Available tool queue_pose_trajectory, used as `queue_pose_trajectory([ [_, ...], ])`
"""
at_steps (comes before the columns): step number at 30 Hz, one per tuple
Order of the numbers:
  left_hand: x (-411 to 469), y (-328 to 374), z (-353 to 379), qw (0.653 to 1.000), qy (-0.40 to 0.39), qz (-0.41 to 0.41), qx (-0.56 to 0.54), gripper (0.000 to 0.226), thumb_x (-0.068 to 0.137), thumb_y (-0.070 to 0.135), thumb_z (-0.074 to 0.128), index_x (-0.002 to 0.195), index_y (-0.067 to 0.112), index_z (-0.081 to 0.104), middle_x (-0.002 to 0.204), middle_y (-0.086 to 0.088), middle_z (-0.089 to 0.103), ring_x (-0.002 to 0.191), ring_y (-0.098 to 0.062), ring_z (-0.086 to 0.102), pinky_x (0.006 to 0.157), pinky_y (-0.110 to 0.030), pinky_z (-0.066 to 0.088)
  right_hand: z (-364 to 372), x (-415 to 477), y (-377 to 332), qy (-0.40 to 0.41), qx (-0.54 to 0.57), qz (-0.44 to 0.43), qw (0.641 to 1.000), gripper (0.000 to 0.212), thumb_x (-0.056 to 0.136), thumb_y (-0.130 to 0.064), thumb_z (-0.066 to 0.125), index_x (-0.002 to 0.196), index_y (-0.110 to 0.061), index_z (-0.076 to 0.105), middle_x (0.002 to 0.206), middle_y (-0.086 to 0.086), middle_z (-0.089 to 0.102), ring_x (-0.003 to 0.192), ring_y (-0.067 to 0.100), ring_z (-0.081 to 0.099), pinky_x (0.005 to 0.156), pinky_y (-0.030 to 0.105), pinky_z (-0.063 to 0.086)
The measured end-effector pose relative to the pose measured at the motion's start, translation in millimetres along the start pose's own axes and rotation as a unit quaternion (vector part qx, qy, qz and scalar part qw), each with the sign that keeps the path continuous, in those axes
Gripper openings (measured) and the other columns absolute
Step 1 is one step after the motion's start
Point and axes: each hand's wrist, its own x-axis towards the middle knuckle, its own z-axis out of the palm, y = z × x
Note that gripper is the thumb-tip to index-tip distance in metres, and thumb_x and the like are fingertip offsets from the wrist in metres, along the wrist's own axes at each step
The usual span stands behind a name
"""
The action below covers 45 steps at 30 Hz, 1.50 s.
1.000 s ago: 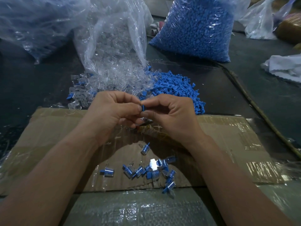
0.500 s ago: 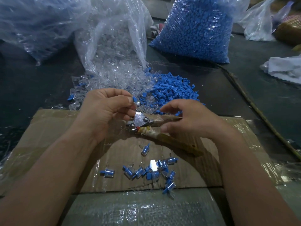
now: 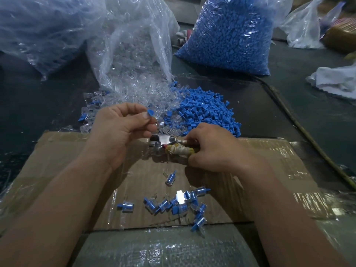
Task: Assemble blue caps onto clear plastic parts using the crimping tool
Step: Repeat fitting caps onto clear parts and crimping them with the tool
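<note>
Two piles, clear parts (image 3: 134,93) and blue caps (image 3: 208,110), lie just behind the hands. The left hand (image 3: 119,130) pinches one cap (image 3: 150,113); the right hand (image 3: 210,151) grips the crimping tool (image 3: 173,146) over cardboard (image 3: 57,160) with finished pieces (image 3: 167,204).

Crimping tool (image 3: 163,140): shiny metal head, handle wrapped w/ frayed cloth. Blue caps (image 3: 208,110): matt plastic. Clear parts (image 3: 138,91): glossy transparent plastic. Cardboard (image 3: 63,153): matt brown, glossy tape.

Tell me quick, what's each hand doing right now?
Left hand: closed, pinching a blue cap.
Right hand: closed, gripping the crimping tool.
</note>
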Motion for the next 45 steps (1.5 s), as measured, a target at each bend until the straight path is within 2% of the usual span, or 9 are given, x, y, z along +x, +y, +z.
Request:
queue_pose_trajectory([
  [4,1.7,-1.1,-0.9,1.000,0.004,0.013,-0.008,0.016,0.060,0.010,0.060,0.075,0.007,0.057,0.057,-0.002,0.067,0.050,-0.009,0.063,0.046,-0.014,0.048,6.5,3.7,0.8,0.038,-0.046,0.003,0.998,0.012,0.077,-0.019,0.058,0.089,-0.020,0.055,0.084,-0.002,0.046,0.078,0.016,0.045,0.062,0.029,0.034],
  [7,3.0,-2.2,-2.8,1.000,0.012,0.020,-0.017,0.009,0.072,-0.001,0.059,0.075,0.008,0.057,0.057,-0.002,0.067,0.051,-0.009,0.063,0.046,-0.014,0.048,7.7,3.9,5.1,0.042,-0.027,0.007,0.999,0.011,0.077,-0.016,0.057,0.087,-0.021,0.052,0.086,-0.002,0.044,0.079,0.015,0.041,0.063,0.029,0.031],
  [9,3.2,-2.1,-3.1,0.999,0.021,0.028,-0.023,0.015,0.079,-0.006,0.055,0.076,0.008,0.057,0.057,-0.001,0.067,0.051,-0.009,0.063,0.047,-0.014,0.048,5.7,3.3,10.6,0.055,-0.011,0.016,0.998,0.013,0.077,-0.016,0.057,0.087,-0.021,0.051,0.085,-0.005,0.042,0.079,0.013,0.040,0.063,0.028,0.031],
  [12,2.5,-1.6,-1.9,0.999,0.022,0.036,-0.023,0.014,0.080,-0.006,0.054,0.077,0.008,0.057,0.057,0.000,0.067,0.051,-0.008,0.063,0.047,-0.014,0.048,2.6,2.7,17.0,0.096,0.029,0.026,0.995,0.015,0.081,-0.019,0.058,0.087,-0.023,0.044,0.079,-0.013,0.034,0.073,0.008,0.037,0.057,0.021,0.026],
  [18,-2.4,-4.7,4.8,0.999,-0.004,0.047,-0.009,0.011,0.078,-0.003,0.055,0.076,0.008,0.057,0.058,0.000,0.067,0.053,-0.009,0.063,0.050,-0.015,0.050,4.0,0.6,9.3,0.154,0.138,0.018,0.978,0.018,0.087,-0.033,0.056,0.089,-0.024,0.041,0.078,-0.011,0.042,0.066,0.003,0.039,0.053,0.023,0.024],
  [22,-3.5,-4.9,6.5,0.998,0.003,0.055,-0.010,0.012,0.079,-0.004,0.054,0.078,0.007,0.057,0.060,-0.001,0.067,0.054,-0.010,0.062,0.052,-0.015,0.051,7.0,-0.8,0.7,0.151,0.157,-0.004,0.976,0.022,0.086,-0.032,0.058,0.089,-0.026,0.037,0.080,-0.013,0.040,0.069,0.001,0.038,0.054,0.019,0.023],
  [34,-5.3,-4.2,10.1,0.997,0.014,0.077,-0.015,0.013,0.079,-0.005,0.055,0.077,0.008,0.056,0.058,0.000,0.066,0.052,-0.009,0.061,0.050,-0.015,0.049,8.6,-1.4,-6.0,0.123,0.181,-0.003,0.976,0.020,0.087,-0.032,0.056,0.090,-0.025,0.038,0.083,-0.011,0.042,0.070,0.003,0.039,0.055,0.020,0.024],
  [45,-7.1,-4.4,12.7,0.995,0.022,0.097,-0.008,0.018,0.081,-0.006,0.054,0.076,0.011,0.055,0.057,0.005,0.067,0.052,-0.006,0.062,0.049,-0.014,0.049,10.2,-2.6,-9.0,0.112,0.159,-0.009,0.981,0.021,0.088,-0.033,0.054,0.091,-0.025,0.035,0.081,-0.013,0.037,0.070,0.002,0.035,0.056,0.019,0.025],
])
